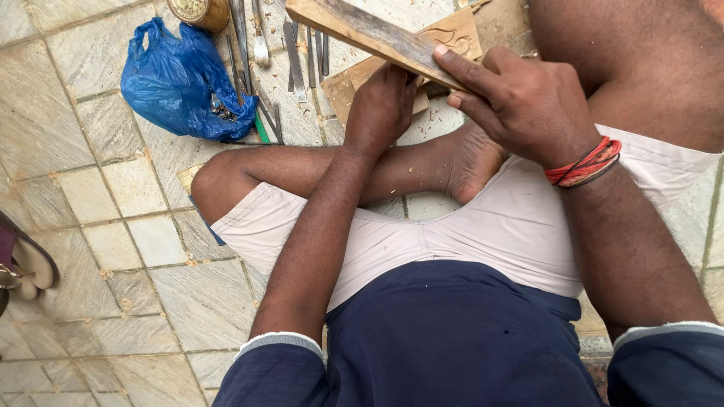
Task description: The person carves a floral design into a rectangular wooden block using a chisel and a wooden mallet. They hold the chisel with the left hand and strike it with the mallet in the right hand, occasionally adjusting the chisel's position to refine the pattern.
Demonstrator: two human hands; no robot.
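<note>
Sitting cross-legged on the tiled floor (pixel 113 249), you grip a wooden mallet (pixel 369 34) in your right hand (pixel 520 102), fingers wrapped shut around it, held slantwise above the carved wooden panel (pixel 456 34); your left hand (pixel 381 109) is curled closed just beside it, over the panel's edge, though what it clasps is hidden. Chisels (pixel 298 56) lie beyond, near a blue plastic bag (pixel 177 79).

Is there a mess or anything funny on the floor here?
Yes, a little. Pale wood shavings lie scattered over the floor tiles by the carved board. The metal carving tools lie loose, some crossing, beside a crumpled blue plastic bag. Nothing looks broken.
</note>
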